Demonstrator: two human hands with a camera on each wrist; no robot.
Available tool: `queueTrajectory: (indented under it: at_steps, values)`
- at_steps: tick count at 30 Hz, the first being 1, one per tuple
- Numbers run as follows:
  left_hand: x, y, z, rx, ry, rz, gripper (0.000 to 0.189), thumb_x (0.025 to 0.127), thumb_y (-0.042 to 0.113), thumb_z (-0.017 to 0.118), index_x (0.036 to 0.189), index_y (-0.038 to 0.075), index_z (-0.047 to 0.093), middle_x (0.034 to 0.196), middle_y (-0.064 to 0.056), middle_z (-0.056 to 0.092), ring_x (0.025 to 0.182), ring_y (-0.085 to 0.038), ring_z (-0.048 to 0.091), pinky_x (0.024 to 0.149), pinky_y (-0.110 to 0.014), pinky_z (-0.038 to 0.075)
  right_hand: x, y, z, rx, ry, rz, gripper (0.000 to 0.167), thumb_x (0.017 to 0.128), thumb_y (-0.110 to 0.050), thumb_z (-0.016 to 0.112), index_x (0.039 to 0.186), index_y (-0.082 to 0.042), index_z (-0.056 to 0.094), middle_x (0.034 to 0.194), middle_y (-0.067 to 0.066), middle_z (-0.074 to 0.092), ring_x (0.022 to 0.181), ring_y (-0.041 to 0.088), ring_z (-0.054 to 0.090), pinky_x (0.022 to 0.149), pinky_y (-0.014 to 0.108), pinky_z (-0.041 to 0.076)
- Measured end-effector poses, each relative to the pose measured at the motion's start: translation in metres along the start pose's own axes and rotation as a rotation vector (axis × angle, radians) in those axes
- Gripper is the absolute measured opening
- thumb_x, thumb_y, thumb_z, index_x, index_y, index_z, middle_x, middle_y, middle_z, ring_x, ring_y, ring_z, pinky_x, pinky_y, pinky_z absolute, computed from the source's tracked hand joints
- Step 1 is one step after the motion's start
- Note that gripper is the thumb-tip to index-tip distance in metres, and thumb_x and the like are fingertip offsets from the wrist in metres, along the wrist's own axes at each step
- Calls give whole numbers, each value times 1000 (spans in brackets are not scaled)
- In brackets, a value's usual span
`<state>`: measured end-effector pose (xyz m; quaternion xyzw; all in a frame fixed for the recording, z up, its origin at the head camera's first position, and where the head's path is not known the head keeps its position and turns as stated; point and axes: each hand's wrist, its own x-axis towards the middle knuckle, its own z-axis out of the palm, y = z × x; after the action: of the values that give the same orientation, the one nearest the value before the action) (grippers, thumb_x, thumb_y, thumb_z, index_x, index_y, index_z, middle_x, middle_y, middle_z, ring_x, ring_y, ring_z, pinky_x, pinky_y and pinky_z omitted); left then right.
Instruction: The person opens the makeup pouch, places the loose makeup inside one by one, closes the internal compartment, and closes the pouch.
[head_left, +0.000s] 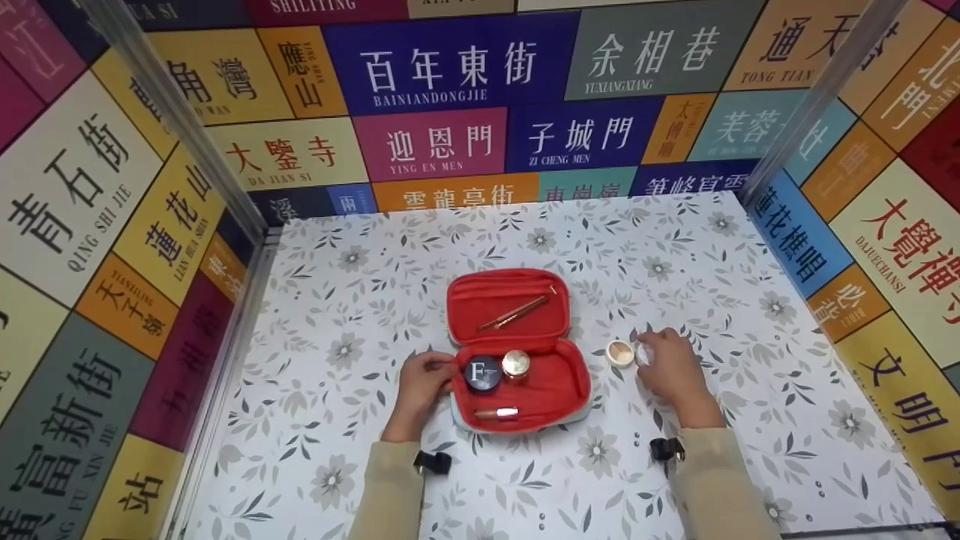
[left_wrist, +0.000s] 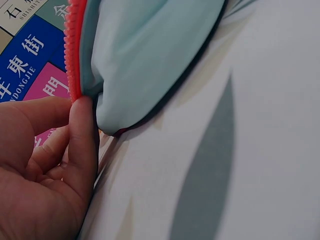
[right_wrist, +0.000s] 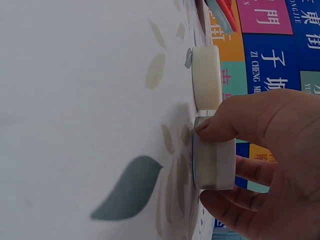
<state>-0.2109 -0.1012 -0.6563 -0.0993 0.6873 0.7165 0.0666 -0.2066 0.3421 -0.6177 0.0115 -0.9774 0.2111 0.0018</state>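
Note:
A zippered cosmetic bag (head_left: 551, 382) lies unfolded on the table, red inside and pale blue outside. My left hand (head_left: 421, 390) pinches its left edge between thumb and fingers, by the red zipper teeth (left_wrist: 73, 50). Inside the bag are a dark blue round jar (head_left: 482, 373) marked F, a gold-capped jar (head_left: 515, 364) and a small tube (head_left: 496, 413). To the right of the bag, my right hand (head_left: 671, 367) grips a small round whitish container (right_wrist: 215, 160) by its sides, low at the tabletop. Close beside that stands a cream round container (right_wrist: 206, 77).
Two slim brown sticks (head_left: 514, 313) lie in the bag's lid half. The table (head_left: 360, 300) has a white leaf-and-flower cover. Walls with colourful printed signs (head_left: 450, 67) stand behind it and on both sides.

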Motion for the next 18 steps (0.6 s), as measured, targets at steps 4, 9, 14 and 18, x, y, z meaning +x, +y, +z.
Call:
queueTrajectory:
  at_steps: [4, 9, 14, 18]
  values:
    - [-1, -1, 0, -10, -2, 13, 22, 91, 1, 77, 110, -10, 74, 82, -7, 73, 60, -7, 65, 57, -21, 56, -1, -1, -3, -2, 7, -4, 56, 79, -3, 69, 135, 2, 67, 126, 35, 59, 113, 58, 57, 99, 71, 47]
    - [-2, -1, 0, -11, -3, 10, 21, 90, 1, 77, 109, -10, 74, 81, -6, 73, 60, -7, 66, 57, -21, 56, -2, -3, -8, -10, 27, -8, 56, 79, -4, 71, 134, 3, 67, 124, 34, 60, 111, 58, 58, 96, 70, 48]
    - [-2, 0, -1, -4, 2, 2, 19, 90, 1, 76, 106, -8, 74, 81, -6, 72, 61, -8, 66, 58, -21, 57, -3, -7, -15, -12, 44, -7, 56, 80, -5, 70, 136, 2, 66, 124, 33, 60, 109, 57, 57, 93, 69, 48]
    - [-1, 0, -1, -7, -1, 17, 18, 90, -1, 76, 107, -10, 74, 81, -6, 74, 60, -8, 65, 57, -21, 56, -4, -12, -20, -9, 57, -9, 56, 82, -6, 70, 137, 1, 66, 125, 31, 60, 109, 53, 56, 93, 66, 48]
